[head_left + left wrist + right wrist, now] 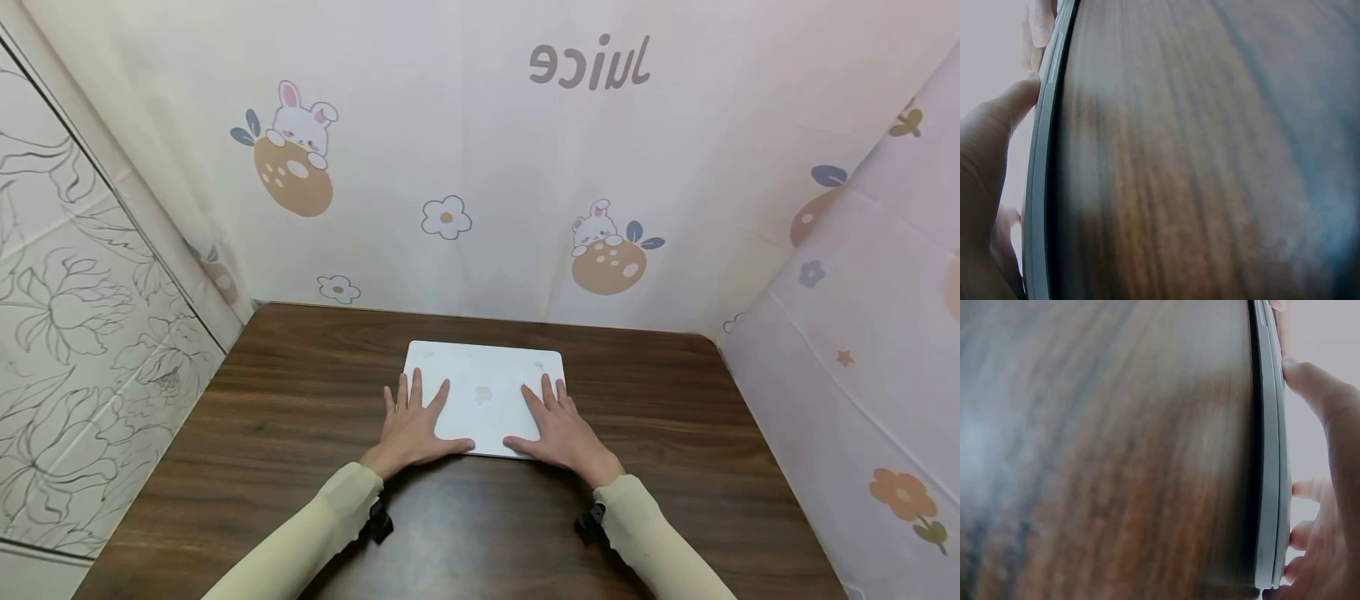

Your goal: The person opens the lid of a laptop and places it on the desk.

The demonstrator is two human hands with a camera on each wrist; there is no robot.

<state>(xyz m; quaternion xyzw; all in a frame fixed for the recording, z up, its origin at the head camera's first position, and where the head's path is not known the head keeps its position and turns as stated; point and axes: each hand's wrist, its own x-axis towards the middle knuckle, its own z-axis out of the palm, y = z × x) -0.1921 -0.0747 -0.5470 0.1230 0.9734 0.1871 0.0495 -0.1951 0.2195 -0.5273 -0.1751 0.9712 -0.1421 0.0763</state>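
Note:
A closed silver laptop [486, 421] with a faint apple logo on its lid lies flat on the dark wooden table [315, 358]. My left hand [414, 429] rests on its left side with fingers spread and straight, the thumb by the near edge. Mirroring it, my right hand [562, 429] lies spread on the right side, thumb also at the front. Both wrist views show the laptop's thin edge [1038, 206] side-on, with the right thumb [1316, 387] touching the top near that edge. The lid and base sit together in the right wrist view.
Behind the table hangs a pale curtain [465, 150] printed with rabbits and flowers. Another patterned cloth [862, 400] borders the right side, and a white panel with line-drawn flowers [82, 333] stands at the left. Each wrist carries a small black device [378, 523].

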